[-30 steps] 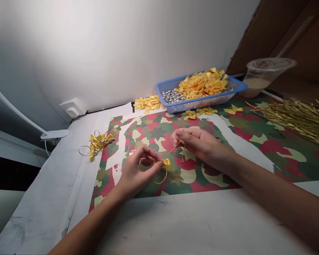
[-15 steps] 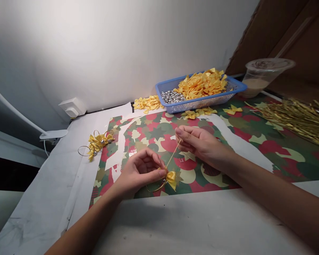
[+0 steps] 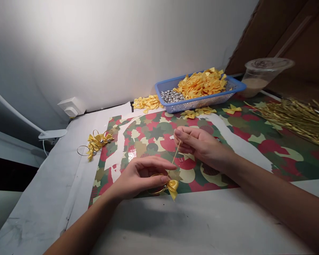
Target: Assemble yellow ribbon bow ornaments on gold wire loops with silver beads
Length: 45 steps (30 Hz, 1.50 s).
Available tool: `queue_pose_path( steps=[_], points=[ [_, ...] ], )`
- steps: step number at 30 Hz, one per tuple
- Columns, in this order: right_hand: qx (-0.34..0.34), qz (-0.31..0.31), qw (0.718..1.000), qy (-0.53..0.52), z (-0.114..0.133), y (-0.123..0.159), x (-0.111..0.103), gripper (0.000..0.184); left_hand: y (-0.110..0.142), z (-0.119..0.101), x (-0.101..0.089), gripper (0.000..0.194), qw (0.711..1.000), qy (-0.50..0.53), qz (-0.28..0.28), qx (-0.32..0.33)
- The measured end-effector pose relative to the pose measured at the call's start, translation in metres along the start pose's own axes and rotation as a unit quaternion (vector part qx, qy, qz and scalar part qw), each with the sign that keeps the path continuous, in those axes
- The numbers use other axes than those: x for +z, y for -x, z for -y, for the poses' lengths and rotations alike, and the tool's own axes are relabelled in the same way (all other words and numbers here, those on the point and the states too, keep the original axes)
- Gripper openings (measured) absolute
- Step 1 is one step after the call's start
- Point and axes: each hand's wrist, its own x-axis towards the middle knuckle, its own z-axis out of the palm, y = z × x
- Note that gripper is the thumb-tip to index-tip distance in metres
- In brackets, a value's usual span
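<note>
Blue plastic basket [image 3: 202, 101] beyond both hands' fingers, heaped with loose bows [image 3: 202, 84]; gold cords [image 3: 295, 120] right of the right fingers, unused. Left of the left fingers, looped bows [image 3: 97, 141] look finished. Left hand [image 3: 138, 179]: fingers parted, thumb beside one seemingly unfinished bow [image 3: 172, 187], grip unclear. Right hand [image 3: 204, 143]: fingertips closed on its cord [image 3: 176, 153].

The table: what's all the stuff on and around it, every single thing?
table: one, white, underneath
patterned sheet: one, red-green-cream, middle
tray: one, blue, back
loose bows: many, yellow, in and around tray
beads: many, silver, tray's left
cup: one, clear, back right
straw: one, pale, cup
twigs or ties: many, gold, right
looped bows: several, yellow, left
plug: one, white, wall
cord: one, white, left
cardboard: brown, back right
wall: one, pale, back
held bow: one, yellow, left fingertips
string: one, gold, between hands
hands: two, bare, middle
</note>
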Motion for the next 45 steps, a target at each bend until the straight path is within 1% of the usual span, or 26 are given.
queue_pose_path(
  steps=[6, 16, 21, 25, 31, 34, 40, 43, 45],
  points=[
    [0.000, -0.025, 1.000, 0.017, 0.006, 0.000, 0.002, 0.045, 0.000, -0.002, 0.001, 0.022, 1.000, 0.013, -0.014, -0.005],
    [0.012, -0.083, 0.994, 0.066, 0.013, 0.000, 0.007, 0.052, 0.001, -0.004, 0.000, 0.019, 0.998, -0.014, -0.046, -0.034],
    [-0.006, -0.086, 0.991, 0.101, 0.014, 0.000, 0.009, 0.052, 0.002, -0.005, 0.001, 0.019, 0.997, -0.027, -0.057, -0.036],
    [-0.025, -0.100, 0.983, 0.153, 0.014, 0.000, 0.009, 0.052, -0.001, -0.006, 0.000, 0.019, 0.995, -0.028, -0.084, -0.052],
    [-0.019, -0.125, 0.972, 0.199, 0.008, -0.002, 0.005, 0.053, -0.003, -0.006, -0.006, 0.026, 0.987, -0.075, -0.126, -0.060],
    [-0.021, -0.139, 0.969, 0.201, 0.007, -0.003, 0.004, 0.053, -0.003, -0.007, -0.006, 0.027, 0.986, -0.083, -0.130, -0.066],
    [-0.030, -0.130, 0.969, 0.206, 0.009, -0.001, 0.005, 0.050, -0.003, -0.009, -0.005, 0.027, 0.987, -0.072, -0.126, -0.064],
    [-0.048, -0.125, 0.956, 0.262, 0.008, -0.002, 0.003, 0.042, -0.003, -0.008, -0.006, 0.027, 0.987, -0.064, -0.127, -0.069],
    [-0.076, -0.136, 0.929, 0.334, 0.006, -0.004, -0.002, 0.033, -0.003, -0.006, -0.007, 0.027, 0.988, -0.054, -0.128, -0.070]
  ],
)
